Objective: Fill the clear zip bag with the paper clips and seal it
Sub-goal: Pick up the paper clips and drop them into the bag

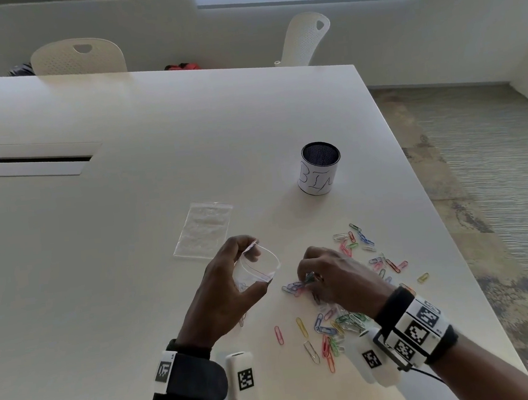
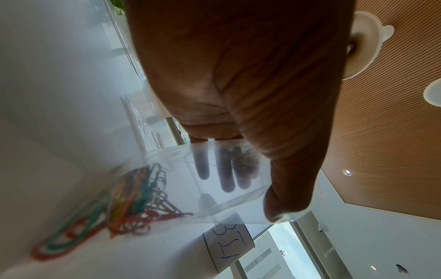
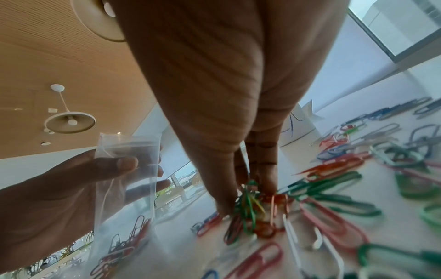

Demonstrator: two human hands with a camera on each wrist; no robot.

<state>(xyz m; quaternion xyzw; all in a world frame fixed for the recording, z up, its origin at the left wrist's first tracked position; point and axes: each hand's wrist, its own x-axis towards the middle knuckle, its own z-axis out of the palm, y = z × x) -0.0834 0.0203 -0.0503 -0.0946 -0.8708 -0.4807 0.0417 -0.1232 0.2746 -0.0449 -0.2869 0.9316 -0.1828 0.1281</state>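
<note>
Clear zip bag (image 1: 256, 265), mouth open

Soft window daylight, blurred wrist views

The left hand (image 1: 229, 287) holds the small clear plastic zip bag (image 1: 258, 266) open, fingers curled round it; beside it, the right hand (image 1: 334, 277) pinches a bunch of coloured paper clips (image 3: 248, 203).

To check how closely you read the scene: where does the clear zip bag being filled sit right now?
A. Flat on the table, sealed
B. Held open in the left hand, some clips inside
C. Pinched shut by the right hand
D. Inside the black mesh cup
B: the left hand holds the clear zip bag with its mouth open, and paper clips lie at its bottom.
</note>
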